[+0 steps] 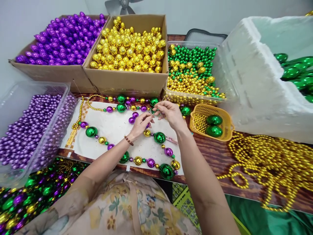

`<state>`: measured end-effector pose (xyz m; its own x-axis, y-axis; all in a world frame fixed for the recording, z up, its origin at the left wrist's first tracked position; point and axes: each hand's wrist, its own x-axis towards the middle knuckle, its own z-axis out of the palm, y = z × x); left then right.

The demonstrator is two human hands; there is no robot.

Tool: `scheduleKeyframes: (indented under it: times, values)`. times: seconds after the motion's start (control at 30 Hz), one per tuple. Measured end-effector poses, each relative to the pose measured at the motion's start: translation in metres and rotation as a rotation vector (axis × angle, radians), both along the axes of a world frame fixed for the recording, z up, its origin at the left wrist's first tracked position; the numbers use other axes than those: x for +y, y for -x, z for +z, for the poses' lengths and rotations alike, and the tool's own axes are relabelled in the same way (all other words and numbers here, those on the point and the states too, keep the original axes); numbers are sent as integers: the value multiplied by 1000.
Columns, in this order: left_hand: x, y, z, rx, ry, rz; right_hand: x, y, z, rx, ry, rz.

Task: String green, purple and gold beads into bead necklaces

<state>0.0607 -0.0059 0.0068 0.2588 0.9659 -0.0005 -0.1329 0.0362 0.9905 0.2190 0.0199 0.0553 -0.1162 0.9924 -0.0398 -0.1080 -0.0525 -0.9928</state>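
Note:
A bead necklace [127, 137] of green, gold and purple balls lies in a loop on a white sheet [114, 130] on the wooden table. My left hand [141, 124] is pinched over the loop's far side, next to two purple beads [133, 117]. My right hand [171, 114] is pinched close beside it, fingertips nearly touching the left ones near a green bead [154, 102]. A thin thread seems to run between them; what each pinch holds is too small to make out.
Cardboard boxes of purple balls [61, 39] and gold balls [129, 45] stand at the back. A clear tub of green and gold beads [193, 71], a clear tub of purple beads [26, 130], a yellow basket [212, 122], gold bead strands [269, 163] and a foam box [264, 75] surround the sheet.

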Motion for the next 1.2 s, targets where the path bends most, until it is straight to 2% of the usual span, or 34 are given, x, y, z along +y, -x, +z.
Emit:
scheduleKeyframes:
  times: [0.1, 0.3, 0.4, 0.57, 0.7, 0.8, 0.97, 1.1, 1.2]
  values:
    - [0, 2, -2, -28, -2, -21, -4, 4, -3, -31, 24, -29]
    - [-5, 7, -2, -9, 3, -32, -5, 9, -1, 51, -23, -11]
    - [-11, 11, -3, 69, -48, -17, -5, 4, 13, 29, -66, -52]
    - [-24, 9, -4, 115, -40, 1, -1, -5, 54, 10, -286, -238]
    - [-33, 0, -5, 115, -18, 17, 2, 1, 70, -50, -356, -246]
    - [-38, 1, -7, 267, -20, 10, -3, 10, 66, -55, -316, -219]
    - [-43, 24, -11, 674, -225, 21, -21, 16, 55, -21, -234, -179]
    - [-42, 40, -13, 850, -166, -47, -29, 17, 47, 89, -248, -245]
    - [-38, 46, -11, 955, -110, -75, -34, 21, 37, 116, -247, -234]
